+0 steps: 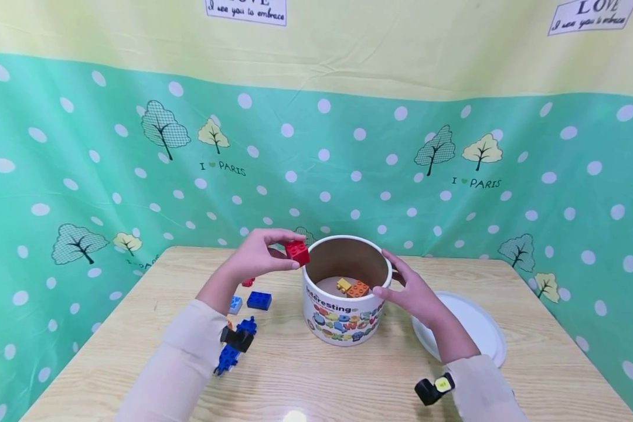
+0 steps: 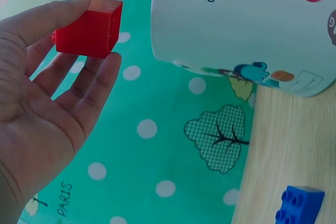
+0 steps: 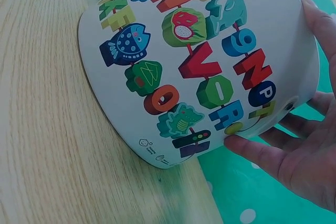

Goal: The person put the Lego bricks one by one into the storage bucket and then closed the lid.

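Observation:
My left hand (image 1: 257, 255) pinches a red toy building block (image 1: 298, 253) just left of the rim of a white printed bucket (image 1: 316, 310). The left wrist view shows the thumb on top of the block (image 2: 84, 31) and the fingertips under it. On the bucket's right side, my right hand (image 1: 412, 293) holds the wall near the rim, thumb and fingers spread around it; the right wrist view shows fingertips against the colourful letter print. Inside the bucket lie a yellow block (image 1: 343, 285) and an orange block (image 1: 357, 290).
Left of the bucket lie a blue block (image 1: 259, 300), a light blue block (image 1: 235, 305), blue notched pieces (image 1: 229, 356) and a small red piece (image 1: 248, 282). A white round lid (image 1: 475, 328) lies under my right forearm. A patterned cloth (image 1: 348, 146) hangs behind the table.

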Available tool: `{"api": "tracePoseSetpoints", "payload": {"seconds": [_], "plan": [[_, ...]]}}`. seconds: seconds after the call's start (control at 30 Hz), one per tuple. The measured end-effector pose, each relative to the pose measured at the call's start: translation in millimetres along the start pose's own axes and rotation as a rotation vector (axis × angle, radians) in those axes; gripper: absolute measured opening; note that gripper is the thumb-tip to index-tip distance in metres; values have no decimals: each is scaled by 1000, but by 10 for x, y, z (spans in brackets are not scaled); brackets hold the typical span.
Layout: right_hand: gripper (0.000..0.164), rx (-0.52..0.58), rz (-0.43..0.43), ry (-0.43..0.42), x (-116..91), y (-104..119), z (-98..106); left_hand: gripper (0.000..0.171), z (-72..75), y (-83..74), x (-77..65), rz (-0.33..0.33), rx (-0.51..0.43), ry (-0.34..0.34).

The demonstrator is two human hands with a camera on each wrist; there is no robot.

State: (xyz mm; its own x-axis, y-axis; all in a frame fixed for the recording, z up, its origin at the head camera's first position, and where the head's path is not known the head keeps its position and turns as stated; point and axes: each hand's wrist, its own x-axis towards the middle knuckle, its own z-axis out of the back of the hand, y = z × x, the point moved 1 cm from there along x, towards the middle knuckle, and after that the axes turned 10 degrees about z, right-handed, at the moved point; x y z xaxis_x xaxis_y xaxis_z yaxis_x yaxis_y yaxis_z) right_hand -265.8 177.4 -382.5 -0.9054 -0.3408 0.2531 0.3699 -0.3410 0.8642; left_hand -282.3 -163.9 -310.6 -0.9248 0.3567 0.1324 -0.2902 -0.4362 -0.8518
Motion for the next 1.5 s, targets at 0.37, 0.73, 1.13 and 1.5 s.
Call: {"api": "tracePoseSetpoints", "payload": {"seconds": [0.37, 0.73, 1.13, 1.5], "plan": [[89, 20, 17, 2, 2, -1, 4, 49, -119, -194, 227, -11, -9, 87], [91, 13, 1, 0, 6, 7, 12, 49, -221, -345, 483, -44, 13, 119], [92, 2, -10, 0, 4, 2, 2, 50, -367, -408, 756, 0, 39, 175], [94, -17, -24, 0, 4, -3, 0, 50, -471, -408, 990, 20, 47, 184]]}}
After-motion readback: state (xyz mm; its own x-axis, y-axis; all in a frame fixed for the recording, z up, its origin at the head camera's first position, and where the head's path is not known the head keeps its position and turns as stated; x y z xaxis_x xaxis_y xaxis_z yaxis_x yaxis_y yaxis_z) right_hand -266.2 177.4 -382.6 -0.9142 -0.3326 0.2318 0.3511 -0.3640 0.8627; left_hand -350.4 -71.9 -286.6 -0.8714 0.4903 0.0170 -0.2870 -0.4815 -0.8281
